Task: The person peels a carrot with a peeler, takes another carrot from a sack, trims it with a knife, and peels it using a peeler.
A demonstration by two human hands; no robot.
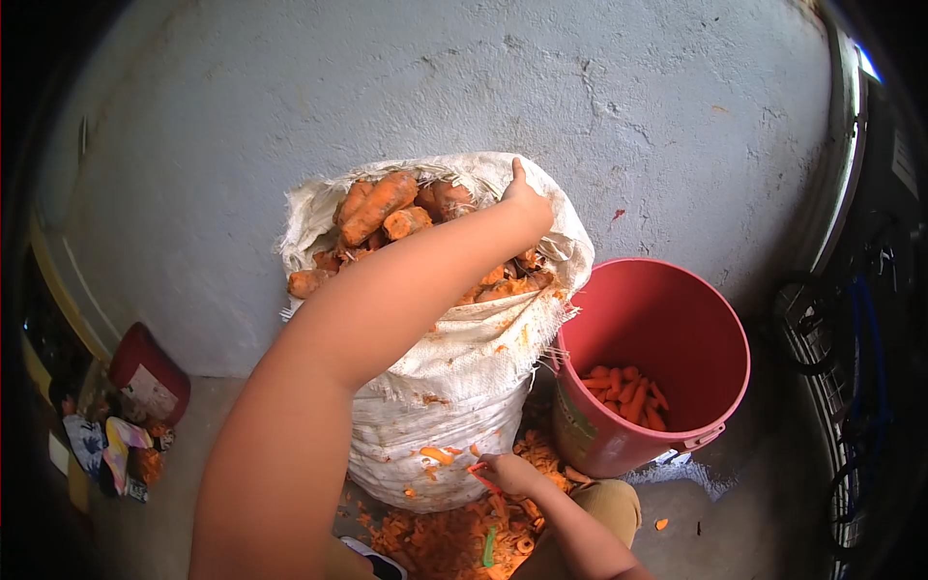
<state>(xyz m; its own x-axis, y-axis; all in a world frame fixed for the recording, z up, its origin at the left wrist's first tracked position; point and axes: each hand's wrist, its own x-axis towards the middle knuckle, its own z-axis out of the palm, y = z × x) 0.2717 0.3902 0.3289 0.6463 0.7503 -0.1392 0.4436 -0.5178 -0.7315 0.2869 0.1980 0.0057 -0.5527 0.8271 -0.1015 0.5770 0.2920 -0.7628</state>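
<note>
Head view: a large white woven sack [440, 440] stands upright against a rough, pale blue-grey wall [657, 106], its frayed mouth rolled open. Thick, unpeeled carrots [379, 208], stained with soil, fill it to the rim.

The person's left arm stretches diagonally across the sack's mouth from the lower left. The left hand [530, 205] touches the right side of the rim, thumb pointing up against the fabric; its fingers are hidden, so whether they pinch the fabric cannot be told.

Low in front of the sack, the right hand [512, 475] is closed, fingers pinching a small red tool [480, 470], too small to identify surely. Below it, orange peelings [449, 532] cover the floor around a green object [489, 547].

Just right of the sack, a deep red bucket [667, 290] holds peeled carrots [626, 394] at its bottom. At far left, a dark red container [150, 375] tilts beside a colourful jumble [114, 449].
</note>
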